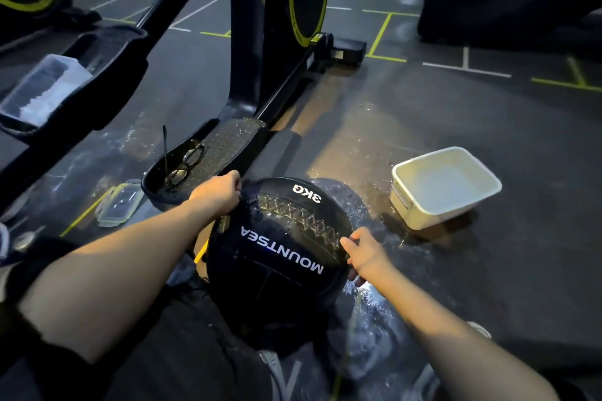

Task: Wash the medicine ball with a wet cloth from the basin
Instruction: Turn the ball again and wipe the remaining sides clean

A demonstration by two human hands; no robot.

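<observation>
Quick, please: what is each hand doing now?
Left hand: grips a dark cloth on the medicine ball.
Right hand: holds the ball's side.

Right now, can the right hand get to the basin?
Probably yes. The basin sits open on the floor beyond the right hand, with nothing between them, but that hand is gripping the ball and must let go first.

A black medicine ball (277, 257) fills the space between both arms, an exercise machine's pedal (208, 159) holding eyeglasses (184, 166) crowds its far left, and open, seemingly wet floor (368, 146) leads right to a white basin (407, 205).
</observation>
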